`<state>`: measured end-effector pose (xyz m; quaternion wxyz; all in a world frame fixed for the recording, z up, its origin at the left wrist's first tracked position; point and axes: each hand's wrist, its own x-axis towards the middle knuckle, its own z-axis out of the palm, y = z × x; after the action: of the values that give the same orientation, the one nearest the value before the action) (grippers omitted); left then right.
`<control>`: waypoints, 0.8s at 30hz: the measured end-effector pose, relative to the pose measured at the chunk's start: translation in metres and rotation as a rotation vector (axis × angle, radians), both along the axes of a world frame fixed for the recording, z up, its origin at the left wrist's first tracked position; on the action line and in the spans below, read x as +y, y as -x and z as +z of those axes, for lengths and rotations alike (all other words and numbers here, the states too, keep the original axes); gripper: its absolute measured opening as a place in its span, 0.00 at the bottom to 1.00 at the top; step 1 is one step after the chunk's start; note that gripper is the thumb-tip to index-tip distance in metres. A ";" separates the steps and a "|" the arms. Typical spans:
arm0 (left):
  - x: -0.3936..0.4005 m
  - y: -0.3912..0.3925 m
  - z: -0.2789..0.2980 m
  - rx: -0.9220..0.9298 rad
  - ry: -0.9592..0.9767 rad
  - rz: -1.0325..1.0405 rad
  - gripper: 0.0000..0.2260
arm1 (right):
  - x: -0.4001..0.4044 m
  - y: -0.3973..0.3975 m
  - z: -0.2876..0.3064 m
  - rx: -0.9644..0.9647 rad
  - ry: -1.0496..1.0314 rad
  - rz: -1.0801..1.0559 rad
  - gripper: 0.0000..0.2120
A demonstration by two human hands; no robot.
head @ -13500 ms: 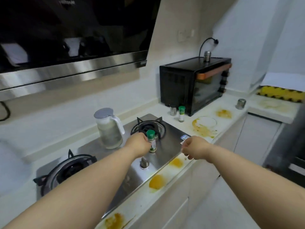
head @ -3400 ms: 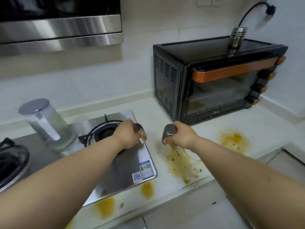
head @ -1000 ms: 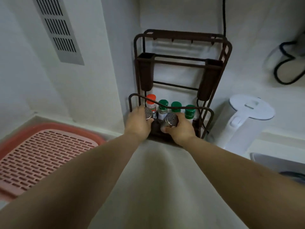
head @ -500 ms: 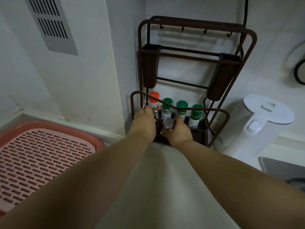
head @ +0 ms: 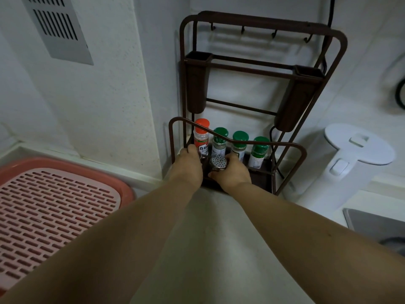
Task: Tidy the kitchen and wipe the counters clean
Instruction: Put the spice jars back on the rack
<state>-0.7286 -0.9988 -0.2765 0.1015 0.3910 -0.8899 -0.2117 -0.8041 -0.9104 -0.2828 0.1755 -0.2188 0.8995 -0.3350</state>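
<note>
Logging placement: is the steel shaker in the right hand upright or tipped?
Upright. The shaker shows its perforated top facing up at the rack's bottom shelf, the right hand gripping it. Whether its base rests there: cannot tell.

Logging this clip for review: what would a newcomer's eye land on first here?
Both hands reach into the brown wire rack in the counter's corner; the right hand grips a steel shaker. Behind stand one red-capped bottle and three green-capped ones. A pink slotted tray lies left.

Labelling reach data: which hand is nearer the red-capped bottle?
Left. The left hand sits just below the red-capped bottle; the right hand is further right, gripping a steel shaker.
</note>
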 end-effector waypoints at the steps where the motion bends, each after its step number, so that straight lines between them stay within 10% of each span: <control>1: -0.001 -0.001 0.000 0.009 -0.007 0.005 0.19 | 0.001 0.000 0.000 -0.007 0.004 0.006 0.28; 14: 0.018 -0.027 0.007 0.033 0.115 -0.061 0.25 | 0.033 -0.023 0.029 0.105 -0.048 0.051 0.25; 24: 0.111 -0.059 0.086 -0.007 0.159 -0.210 0.10 | 0.149 -0.049 0.115 0.207 -0.060 0.079 0.13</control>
<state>-0.6692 -0.8877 -0.1903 0.1065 0.2872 -0.9403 -0.1486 -0.7549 -0.7612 -0.1679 0.1012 -0.2823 0.9130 -0.2765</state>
